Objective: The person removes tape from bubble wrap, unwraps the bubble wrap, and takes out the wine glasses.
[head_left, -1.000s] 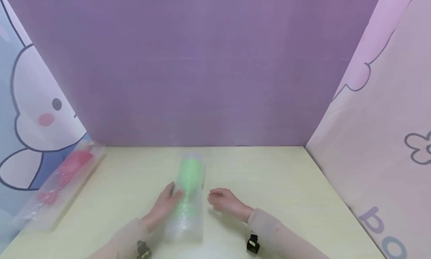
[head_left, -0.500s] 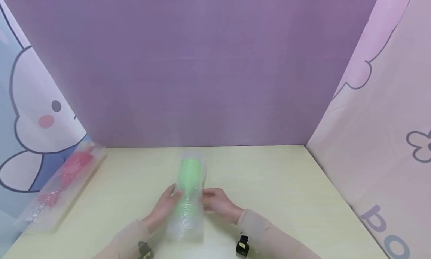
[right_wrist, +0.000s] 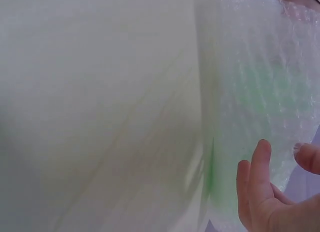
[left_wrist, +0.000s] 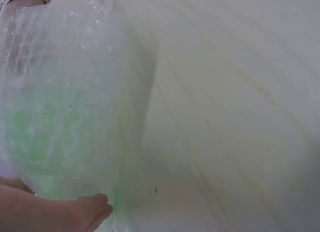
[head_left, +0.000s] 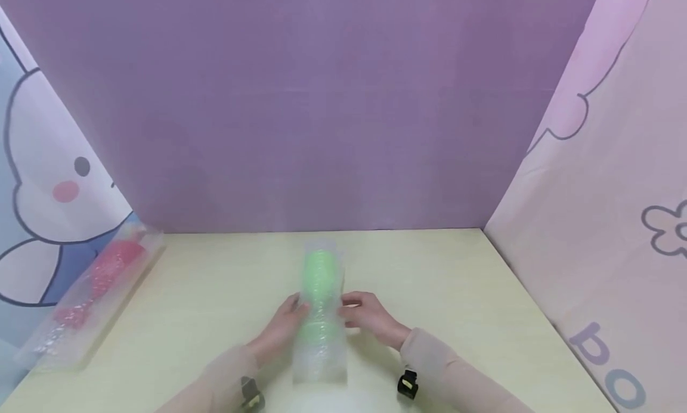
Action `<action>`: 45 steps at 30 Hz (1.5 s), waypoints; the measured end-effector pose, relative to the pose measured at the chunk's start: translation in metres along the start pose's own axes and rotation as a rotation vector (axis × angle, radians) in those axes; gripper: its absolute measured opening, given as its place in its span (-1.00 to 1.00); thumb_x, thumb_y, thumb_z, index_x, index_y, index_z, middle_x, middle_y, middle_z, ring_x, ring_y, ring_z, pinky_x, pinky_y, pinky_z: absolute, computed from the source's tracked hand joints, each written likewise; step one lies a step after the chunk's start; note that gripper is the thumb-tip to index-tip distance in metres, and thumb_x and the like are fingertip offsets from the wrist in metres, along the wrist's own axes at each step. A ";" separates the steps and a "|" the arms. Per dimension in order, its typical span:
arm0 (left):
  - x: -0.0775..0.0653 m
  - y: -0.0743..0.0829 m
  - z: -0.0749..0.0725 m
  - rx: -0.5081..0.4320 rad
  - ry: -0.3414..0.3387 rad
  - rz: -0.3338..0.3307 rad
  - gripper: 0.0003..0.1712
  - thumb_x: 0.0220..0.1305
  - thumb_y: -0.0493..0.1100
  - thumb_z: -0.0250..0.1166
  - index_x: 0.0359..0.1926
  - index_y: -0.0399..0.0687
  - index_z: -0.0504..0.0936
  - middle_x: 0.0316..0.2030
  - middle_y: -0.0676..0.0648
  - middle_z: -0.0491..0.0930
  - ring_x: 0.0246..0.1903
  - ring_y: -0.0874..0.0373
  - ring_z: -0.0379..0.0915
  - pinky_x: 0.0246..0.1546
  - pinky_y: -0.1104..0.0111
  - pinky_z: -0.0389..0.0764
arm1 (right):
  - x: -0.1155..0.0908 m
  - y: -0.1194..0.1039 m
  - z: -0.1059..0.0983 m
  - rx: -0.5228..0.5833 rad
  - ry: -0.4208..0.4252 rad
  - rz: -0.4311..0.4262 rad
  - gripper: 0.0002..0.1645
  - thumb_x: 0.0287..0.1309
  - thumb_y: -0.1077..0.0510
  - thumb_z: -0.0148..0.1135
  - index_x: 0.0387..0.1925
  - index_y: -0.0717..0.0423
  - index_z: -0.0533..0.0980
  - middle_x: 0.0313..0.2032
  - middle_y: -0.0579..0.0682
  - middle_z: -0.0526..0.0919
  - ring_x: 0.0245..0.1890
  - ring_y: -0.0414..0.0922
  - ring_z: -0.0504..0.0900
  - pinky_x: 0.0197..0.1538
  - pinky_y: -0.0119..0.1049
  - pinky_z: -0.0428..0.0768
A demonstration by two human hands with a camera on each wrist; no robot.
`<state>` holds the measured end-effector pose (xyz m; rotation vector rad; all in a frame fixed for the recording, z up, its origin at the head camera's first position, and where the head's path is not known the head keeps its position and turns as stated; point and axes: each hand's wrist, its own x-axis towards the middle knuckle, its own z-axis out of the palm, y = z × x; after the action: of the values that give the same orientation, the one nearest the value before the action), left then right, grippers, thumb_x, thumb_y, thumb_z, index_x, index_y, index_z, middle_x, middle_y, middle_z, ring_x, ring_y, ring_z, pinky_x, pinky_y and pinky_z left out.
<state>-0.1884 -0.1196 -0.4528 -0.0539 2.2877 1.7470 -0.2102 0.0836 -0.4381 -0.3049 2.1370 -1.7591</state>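
A green object in clear bubble wrap (head_left: 321, 276) lies lengthwise on the table in front of me. It is wide at both ends and narrower at the middle; the wrap blurs what kind of thing it is. My left hand (head_left: 283, 326) holds its left side at the narrow part, thumb on top of the wrap. In the left wrist view, that thumb (left_wrist: 95, 209) lies along the wrap's edge. My right hand (head_left: 376, 319) is at the opposite side, fingertips right at the wrap's edge. The right wrist view has its fingers (right_wrist: 260, 172) loosely bent, thumb and fingers spread apart.
A red object in bubble wrap (head_left: 110, 276) lies slantwise at the table's left side, by the cartoon-printed left panel (head_left: 53, 145). A purple panel (head_left: 333, 115) rises behind the pale table (head_left: 429, 270). A printed pink panel (head_left: 601, 222) borders the right.
My right hand has come in from apart to the green package's right edge. The package and my left hand have shifted a little rightward, and the package lies straighter. The red package stays put.
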 end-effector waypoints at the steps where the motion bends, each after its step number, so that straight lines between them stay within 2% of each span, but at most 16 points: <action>1: 0.001 0.000 0.002 -0.005 -0.009 0.001 -0.22 0.37 0.15 -0.12 0.37 -0.28 -0.05 0.32 -0.39 0.05 0.31 -0.34 -0.08 0.27 -0.20 0.00 | -0.001 0.000 -0.002 -0.013 0.010 -0.002 -0.50 0.11 0.23 0.17 0.06 0.43 0.39 0.02 0.29 0.51 -0.13 0.01 0.61 -0.13 -0.19 0.66; 8: 0.005 0.001 0.016 -0.016 -0.060 -0.010 -0.23 0.37 0.14 -0.12 0.37 -0.31 -0.03 0.32 -0.40 0.04 0.31 -0.36 -0.12 0.25 -0.24 -0.03 | -0.009 -0.007 -0.014 -0.103 0.093 0.004 -0.46 0.09 0.20 0.19 0.06 0.45 0.37 0.00 0.28 0.50 -0.19 -0.03 0.61 -0.20 -0.20 0.67; 14: 0.008 0.004 0.023 -0.006 -0.066 -0.031 -0.23 0.36 0.14 -0.12 0.37 -0.29 -0.01 0.34 -0.37 0.03 0.32 -0.35 -0.14 0.25 -0.25 -0.04 | -0.012 -0.008 -0.017 -0.134 0.122 0.007 -0.44 0.07 0.22 0.20 0.07 0.46 0.35 -0.04 0.26 0.50 -0.19 -0.04 0.59 -0.22 -0.24 0.68; 20: 0.007 0.007 0.021 -0.002 -0.060 -0.042 -0.23 0.36 0.13 -0.10 0.37 -0.30 -0.03 0.34 -0.37 0.02 0.32 -0.34 -0.13 0.26 -0.23 -0.02 | -0.012 -0.007 -0.017 -0.140 0.126 -0.003 -0.44 0.07 0.20 0.21 0.07 0.46 0.36 -0.05 0.25 0.50 -0.20 -0.05 0.59 -0.23 -0.25 0.68; 24: 0.006 0.015 0.016 0.011 -0.032 -0.016 -0.19 0.35 0.11 -0.08 0.39 -0.29 -0.14 0.37 -0.38 -0.08 0.33 -0.32 -0.17 0.27 -0.20 -0.01 | -0.013 -0.009 -0.016 -0.146 0.121 -0.004 -0.44 0.07 0.19 0.21 0.06 0.45 0.37 -0.04 0.25 0.50 -0.19 -0.05 0.60 -0.21 -0.25 0.67; 27: 0.011 0.023 0.011 0.066 -0.001 0.049 -0.17 0.34 0.11 -0.04 0.42 -0.17 -0.18 0.40 -0.30 -0.14 0.35 -0.30 -0.18 0.27 -0.20 0.01 | -0.013 -0.011 -0.015 -0.150 0.117 -0.001 -0.45 0.08 0.18 0.21 0.06 0.44 0.38 -0.02 0.25 0.50 -0.19 -0.04 0.60 -0.20 -0.25 0.67; 29: 0.017 0.028 0.010 0.155 -0.003 0.133 -0.16 0.32 0.11 0.02 0.42 -0.10 -0.15 0.42 -0.22 -0.14 0.37 -0.24 -0.19 0.30 -0.15 0.00 | -0.013 -0.012 -0.015 -0.156 0.114 0.001 -0.45 0.08 0.17 0.21 0.05 0.44 0.38 -0.01 0.25 0.50 -0.19 -0.04 0.61 -0.20 -0.25 0.67; 32: 0.029 0.036 0.007 0.352 -0.057 0.293 -0.12 0.26 0.10 0.12 0.43 -0.05 -0.11 0.43 -0.11 -0.14 0.40 -0.12 -0.22 0.33 -0.10 0.00 | -0.012 -0.013 -0.016 -0.177 0.112 -0.001 -0.45 0.09 0.15 0.21 0.06 0.43 0.38 0.00 0.25 0.51 -0.21 -0.05 0.62 -0.20 -0.25 0.66; 34: 0.036 0.039 0.006 0.481 -0.104 0.397 -0.09 0.22 0.09 0.17 0.42 -0.09 -0.09 0.44 -0.07 -0.16 0.42 -0.01 -0.28 0.37 -0.04 -0.04 | -0.012 -0.012 -0.017 -0.201 0.111 -0.002 -0.45 0.09 0.13 0.21 0.05 0.41 0.39 0.00 0.25 0.52 -0.23 -0.05 0.62 -0.19 -0.22 0.66; 36: 0.042 0.041 0.005 0.575 -0.147 0.460 -0.06 0.19 0.11 0.19 0.42 -0.11 -0.09 0.44 -0.07 -0.18 0.42 0.01 -0.32 0.37 -0.03 -0.05 | -0.011 -0.011 -0.018 -0.230 0.110 -0.003 -0.45 0.08 0.12 0.21 0.05 0.39 0.41 -0.02 0.23 0.54 -0.23 -0.04 0.63 -0.18 -0.19 0.65; 39: 0.048 0.041 0.004 0.642 -0.189 0.487 0.00 0.15 0.13 0.23 0.42 -0.15 -0.11 0.44 -0.07 -0.22 0.43 0.00 -0.36 0.38 -0.01 -0.07 | -0.011 -0.008 -0.019 -0.273 0.103 -0.008 -0.47 0.08 0.11 0.23 0.04 0.36 0.43 -0.06 0.21 0.57 -0.20 -0.03 0.62 -0.17 -0.18 0.65; 45: 0.053 0.039 0.004 0.641 -0.224 0.467 0.11 0.06 0.16 0.30 0.42 -0.14 -0.16 0.45 -0.06 -0.29 0.43 0.01 -0.44 0.38 0.00 -0.11 | -0.009 -0.005 -0.022 -0.330 0.091 -0.029 -0.49 0.06 0.11 0.24 0.02 0.33 0.45 -0.08 0.19 0.60 -0.18 -0.03 0.62 -0.19 -0.25 0.64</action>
<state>-0.2462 -0.0978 -0.4291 0.8049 2.6974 1.0127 -0.2115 0.1061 -0.4281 -0.3459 2.5000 -1.4550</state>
